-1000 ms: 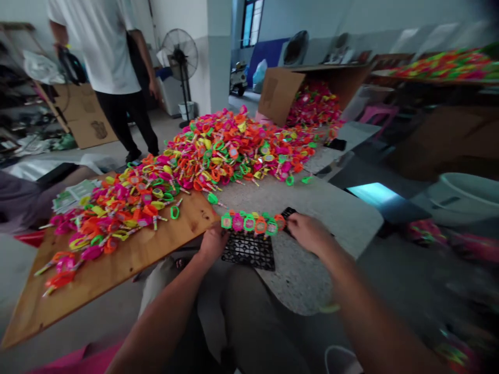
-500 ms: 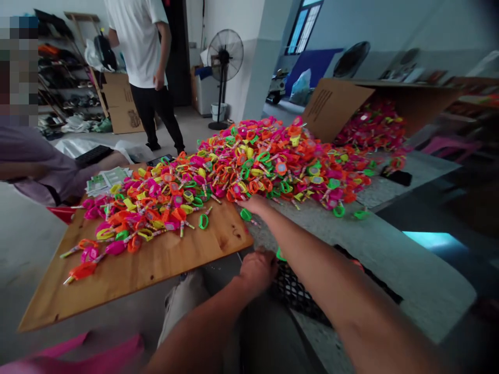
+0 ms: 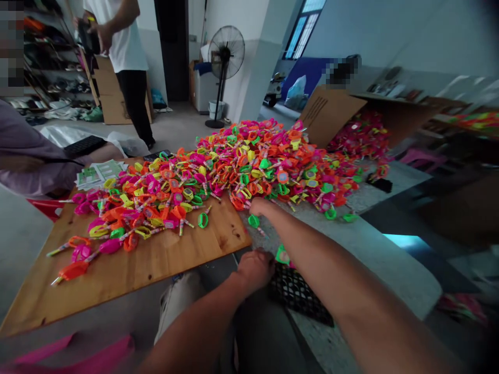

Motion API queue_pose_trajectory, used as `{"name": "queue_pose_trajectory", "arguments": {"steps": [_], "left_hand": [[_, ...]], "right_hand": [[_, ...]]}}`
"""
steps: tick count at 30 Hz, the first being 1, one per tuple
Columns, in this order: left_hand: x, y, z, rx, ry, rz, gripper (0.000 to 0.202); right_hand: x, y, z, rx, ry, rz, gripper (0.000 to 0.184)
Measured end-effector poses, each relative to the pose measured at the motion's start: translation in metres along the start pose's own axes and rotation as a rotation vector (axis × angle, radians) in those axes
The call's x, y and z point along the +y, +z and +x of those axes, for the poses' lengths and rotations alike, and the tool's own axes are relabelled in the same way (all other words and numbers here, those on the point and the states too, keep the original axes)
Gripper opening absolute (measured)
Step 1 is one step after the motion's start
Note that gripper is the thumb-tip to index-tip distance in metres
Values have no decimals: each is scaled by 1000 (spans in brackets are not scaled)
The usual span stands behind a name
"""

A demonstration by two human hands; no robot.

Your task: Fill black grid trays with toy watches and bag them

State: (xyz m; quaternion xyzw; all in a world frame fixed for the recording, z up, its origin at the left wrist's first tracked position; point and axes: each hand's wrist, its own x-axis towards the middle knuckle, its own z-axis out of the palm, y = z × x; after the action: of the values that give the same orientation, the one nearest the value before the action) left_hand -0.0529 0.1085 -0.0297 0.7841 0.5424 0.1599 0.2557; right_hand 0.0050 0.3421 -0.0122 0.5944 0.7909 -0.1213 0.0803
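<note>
A large heap of toy watches (image 3: 249, 161) in pink, orange, yellow and green, many with striped sticks attached, covers the back of the tabletops. My right hand (image 3: 260, 208) reaches to the heap's front edge with its fingers bent together; what they pinch is hidden. Just below it lies a green toy watch (image 3: 253, 221). My left hand (image 3: 255, 267) is closed at the left end of a black perforated basket (image 3: 302, 295), its fingertips out of sight. Another green toy watch (image 3: 282, 254) shows at the basket's near-left end, partly behind my right forearm.
A wooden board (image 3: 156, 259) lies left, a grey stone-like tabletop (image 3: 374, 244) right. Printed cards (image 3: 101, 174) lie beside the heap. A tipped cardboard box (image 3: 331, 111) holds more watches. One person sits left; another stands behind near a fan (image 3: 226, 54).
My right hand has moved slightly right and down along the heap's edge. The green toy watch below it has shifted too. The standing person now has both hands at a dark bag.
</note>
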Motion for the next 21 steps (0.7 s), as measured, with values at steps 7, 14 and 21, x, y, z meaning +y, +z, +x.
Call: {"name": "queue_pose_trajectory", "arguments": {"steps": [7,14,21], "left_hand": [[-1,-5,2,37,-94,8,26],[-3,-14,3,54,-174,61,25],[-6,-14,3,51,-134,83,22]], "right_hand": [[87,-21,-62,-196,109,-76,10],[152,-13,-132,-159,121,45,29],[188,5,-182,95,185,222,33]]}}
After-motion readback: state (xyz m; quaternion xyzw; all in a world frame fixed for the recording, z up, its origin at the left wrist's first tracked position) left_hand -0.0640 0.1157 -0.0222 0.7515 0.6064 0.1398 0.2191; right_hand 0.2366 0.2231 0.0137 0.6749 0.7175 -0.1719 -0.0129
